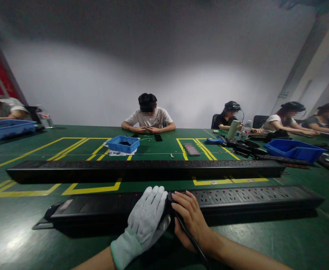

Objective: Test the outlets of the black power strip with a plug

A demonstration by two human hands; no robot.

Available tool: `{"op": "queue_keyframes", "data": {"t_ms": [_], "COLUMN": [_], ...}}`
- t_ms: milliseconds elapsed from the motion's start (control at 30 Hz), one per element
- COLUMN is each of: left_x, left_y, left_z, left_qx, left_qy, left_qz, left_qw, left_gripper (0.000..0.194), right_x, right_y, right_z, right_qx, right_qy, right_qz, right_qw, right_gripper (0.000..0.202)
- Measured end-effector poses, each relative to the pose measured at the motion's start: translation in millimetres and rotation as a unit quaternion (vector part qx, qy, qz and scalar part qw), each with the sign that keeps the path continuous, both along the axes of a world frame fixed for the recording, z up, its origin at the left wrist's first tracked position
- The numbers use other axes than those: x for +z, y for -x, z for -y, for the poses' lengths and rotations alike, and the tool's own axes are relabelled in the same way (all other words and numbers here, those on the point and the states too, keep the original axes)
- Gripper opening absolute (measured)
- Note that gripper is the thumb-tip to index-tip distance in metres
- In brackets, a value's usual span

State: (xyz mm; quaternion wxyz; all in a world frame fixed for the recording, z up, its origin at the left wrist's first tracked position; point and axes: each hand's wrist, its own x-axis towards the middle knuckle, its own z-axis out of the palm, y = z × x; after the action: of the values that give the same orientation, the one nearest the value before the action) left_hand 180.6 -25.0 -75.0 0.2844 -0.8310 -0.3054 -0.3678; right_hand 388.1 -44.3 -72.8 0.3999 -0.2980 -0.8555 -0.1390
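Observation:
A long black power strip [243,198] with rows of sockets and small red lights lies across the table in front of me. My left hand [149,213], in a pale grey glove with a green cuff, rests flat on its middle, fingers stretched out. Beside it, my right hand [189,217] is bare and curls around a black plug [169,197] at the strip's sockets. From the plug a black cable [191,240] runs under my right palm toward me. My fingers hide the plug's pins, so I cannot tell how deep it sits.
Behind lies a second long power strip [153,170]. Farther back are a small blue bin [125,145], a phone [191,150] and a larger blue tray [293,149] near dark parts. Across the table sits a person [150,116]; other people are at both sides.

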Motion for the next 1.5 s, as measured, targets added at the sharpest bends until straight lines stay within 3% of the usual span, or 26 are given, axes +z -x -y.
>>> {"op": "queue_keyframes", "data": {"t_ms": [933, 1267, 1500], "left_x": [-1.5, -2.6, -2.2], "left_y": [0, 0, -3], "left_z": [1, 0, 1], "left_qx": [0.01, 0.033, 0.08], "left_qy": [0.001, -0.005, -0.018], "left_qz": [0.002, -0.006, -0.022], "left_qw": [1.0, 0.999, 0.996], "left_gripper": [0.052, 0.051, 0.05], "right_x": [5.7, 5.5, -10.9], "right_y": [2, 1, 0], "right_z": [2, 3, -4], "right_qx": [0.028, -0.001, -0.058], "right_qy": [0.005, -0.007, -0.019], "right_qz": [0.001, 0.012, 0.019], "right_qw": [1.0, 1.0, 0.998], "right_gripper": [0.059, 0.061, 0.063]}}
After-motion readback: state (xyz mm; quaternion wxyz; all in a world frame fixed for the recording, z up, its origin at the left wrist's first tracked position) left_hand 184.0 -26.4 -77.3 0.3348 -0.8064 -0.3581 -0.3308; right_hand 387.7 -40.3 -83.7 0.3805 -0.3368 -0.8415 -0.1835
